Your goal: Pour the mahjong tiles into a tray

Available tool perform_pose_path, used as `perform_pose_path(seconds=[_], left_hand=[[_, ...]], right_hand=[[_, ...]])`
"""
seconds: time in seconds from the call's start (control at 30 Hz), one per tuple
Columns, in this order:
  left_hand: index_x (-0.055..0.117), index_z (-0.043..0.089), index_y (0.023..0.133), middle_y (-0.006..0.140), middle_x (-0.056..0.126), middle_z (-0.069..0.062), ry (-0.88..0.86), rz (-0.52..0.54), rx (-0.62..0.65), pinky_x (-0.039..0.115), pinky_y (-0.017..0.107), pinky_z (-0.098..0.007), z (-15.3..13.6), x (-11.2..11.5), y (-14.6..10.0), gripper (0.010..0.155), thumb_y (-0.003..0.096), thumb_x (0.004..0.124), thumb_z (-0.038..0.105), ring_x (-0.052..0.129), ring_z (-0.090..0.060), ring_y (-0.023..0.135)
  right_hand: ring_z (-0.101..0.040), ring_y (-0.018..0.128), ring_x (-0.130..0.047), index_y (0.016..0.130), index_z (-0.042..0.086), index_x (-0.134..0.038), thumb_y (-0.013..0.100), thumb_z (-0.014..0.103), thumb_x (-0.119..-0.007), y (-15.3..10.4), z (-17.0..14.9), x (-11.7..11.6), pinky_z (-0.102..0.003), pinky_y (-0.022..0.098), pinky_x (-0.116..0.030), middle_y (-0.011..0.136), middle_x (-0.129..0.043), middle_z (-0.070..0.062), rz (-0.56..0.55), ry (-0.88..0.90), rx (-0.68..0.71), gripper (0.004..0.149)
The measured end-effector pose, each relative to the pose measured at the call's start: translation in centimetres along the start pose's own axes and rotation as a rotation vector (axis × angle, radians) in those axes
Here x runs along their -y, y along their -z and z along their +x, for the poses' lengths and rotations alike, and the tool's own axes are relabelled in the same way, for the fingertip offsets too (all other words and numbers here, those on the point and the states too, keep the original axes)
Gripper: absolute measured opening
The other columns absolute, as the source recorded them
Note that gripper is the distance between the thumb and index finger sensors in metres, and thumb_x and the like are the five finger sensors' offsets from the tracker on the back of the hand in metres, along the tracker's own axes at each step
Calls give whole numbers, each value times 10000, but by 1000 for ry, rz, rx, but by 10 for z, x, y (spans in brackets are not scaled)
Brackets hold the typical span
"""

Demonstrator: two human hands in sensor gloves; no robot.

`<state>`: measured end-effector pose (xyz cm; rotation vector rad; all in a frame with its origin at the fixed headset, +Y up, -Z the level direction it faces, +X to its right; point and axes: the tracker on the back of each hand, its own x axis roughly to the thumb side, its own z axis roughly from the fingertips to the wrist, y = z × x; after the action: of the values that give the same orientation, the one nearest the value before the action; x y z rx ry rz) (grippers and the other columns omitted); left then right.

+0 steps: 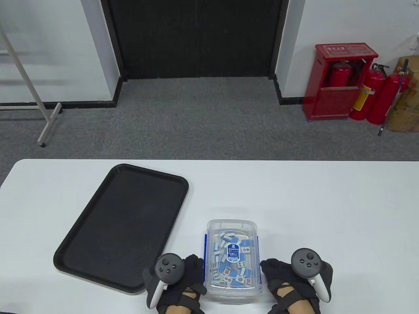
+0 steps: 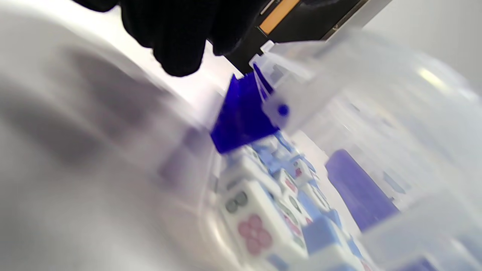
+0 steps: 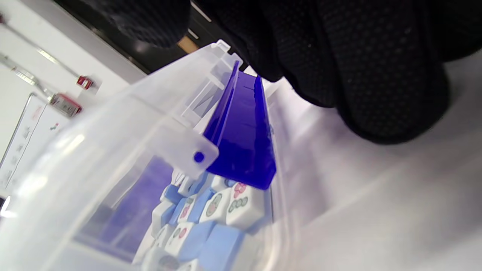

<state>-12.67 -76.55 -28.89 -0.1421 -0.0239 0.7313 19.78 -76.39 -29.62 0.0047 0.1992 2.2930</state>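
Note:
A clear lidded plastic box (image 1: 231, 225) of blue-and-white mahjong tiles (image 1: 229, 273) stands on the white table near the front edge. An empty black tray (image 1: 124, 225) lies to its left, set at an angle. My left hand (image 1: 194, 264) is beside the box's left wall. In the left wrist view its fingertips (image 2: 177, 49) hang just short of the blue side latch (image 2: 241, 116). My right hand (image 1: 269, 266) is at the right wall. Its fingers (image 3: 376, 75) curl close over the other blue latch (image 3: 243, 131). Neither hand holds anything.
The white table (image 1: 327, 212) stretches wide to the right and behind the box. Grey carpet lies beyond its far edge. A red extinguisher cabinet (image 1: 340, 81) stands at the far right wall.

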Motion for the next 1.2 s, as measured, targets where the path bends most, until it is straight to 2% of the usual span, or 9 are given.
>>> perform_pose_path(seconds=[0.13,0.43,0.7,0.97,1.2], left_hand=[[735,6,939,810,840,-276,7,-30,33,573,582,-649,8,6,-2,636,539,627,488,727,-491,828],[719,-13,950,826,821,-297,23,-49,68,569,581,-655,12,10,-4,677,533,602,508,704,-509,839],[701,-30,950,830,807,-304,7,-32,101,555,590,-659,15,9,-4,687,533,602,507,689,-510,848],[681,-26,960,844,795,-297,24,31,178,550,600,-656,24,0,-10,691,533,601,511,677,-501,863],[650,1,984,882,758,-282,-25,77,240,520,627,-648,31,-7,-16,693,535,591,525,629,-490,899]], right_hand=[[-491,343,-982,816,-63,-783,436,436,-712,-2,12,-6,-673,366,-723,615,-881,-366,12,-78,68,632],[-491,359,-980,825,-94,-738,443,466,-675,-3,19,-17,-674,372,-722,626,-868,-370,47,-146,90,680],[-497,359,-976,805,-142,-716,439,453,-686,-4,23,-17,-678,372,-718,622,-858,-383,27,-106,119,699],[-490,368,-972,806,-131,-711,438,447,-692,-7,27,-9,-676,380,-716,635,-851,-370,-48,-65,174,686],[-489,385,-961,819,-121,-697,439,446,-694,-11,26,0,-676,386,-710,650,-838,-366,-87,47,184,682]])
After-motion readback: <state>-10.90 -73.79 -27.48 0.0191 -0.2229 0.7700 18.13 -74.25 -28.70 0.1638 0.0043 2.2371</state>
